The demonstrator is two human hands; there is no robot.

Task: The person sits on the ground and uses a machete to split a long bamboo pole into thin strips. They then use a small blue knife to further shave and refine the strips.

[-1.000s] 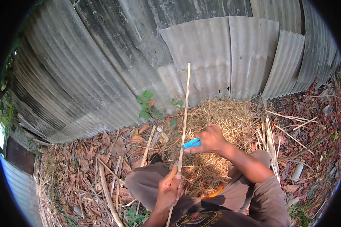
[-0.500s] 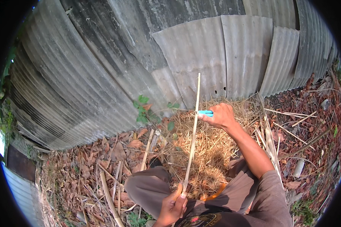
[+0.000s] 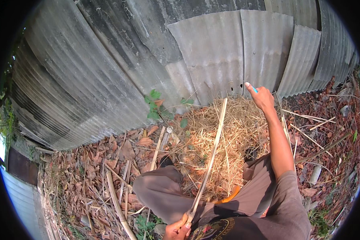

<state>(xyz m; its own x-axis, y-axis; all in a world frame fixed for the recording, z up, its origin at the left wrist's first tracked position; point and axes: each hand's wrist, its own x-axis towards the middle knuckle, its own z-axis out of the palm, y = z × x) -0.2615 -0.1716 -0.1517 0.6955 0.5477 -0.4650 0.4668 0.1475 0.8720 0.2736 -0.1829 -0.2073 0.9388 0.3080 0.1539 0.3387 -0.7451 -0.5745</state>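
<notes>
Holding bamboo strip (image 3: 211, 160), blue knife (image 3: 253, 88) raised

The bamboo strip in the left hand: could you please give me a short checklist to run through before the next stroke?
1. Left hand grips the near end of the bamboo strip: ok.
2. Strip is in one piece along its visible length: ok.
3. Right hand holds the blue-handled tool: ok, but it is raised off the strip.
4. Blade edge and its direction: cannot tell, hidden by the hand.
5. Knees sit close under the strip's path: not ok.
6. Straw pile lies beneath to catch shavings: ok.
</notes>
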